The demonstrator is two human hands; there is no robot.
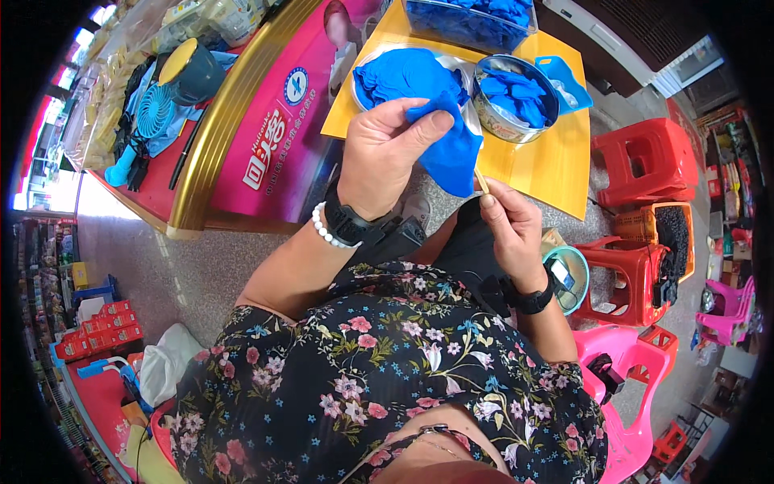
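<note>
A piece of thin blue fabric point(448, 153) is pinched between the thumb and fingers of my left hand point(387, 141), raised in front of the table. Its lower end hangs beside my right hand point(513, 223), whose thumb and fingers close on a thin, pale stick point(481, 182). The tip of the stick meets the fabric's edge. Behind my left hand, a pile of blue pieces point(407, 77) fills a white-rimmed bowl. More blue pieces lie in a round patterned tin point(516, 129) to its right and in a clear plastic box point(476, 39) at the back.
The yellow table point(548, 177) carries these containers and a blue plastic basket point(564, 85). Left of it stands a pink, gold-edged counter point(266, 129) with a small blue fan point(155, 111). Red stools point(645, 161), a green-rimmed basket point(568, 278) and a pink chair point(629, 403) are at right.
</note>
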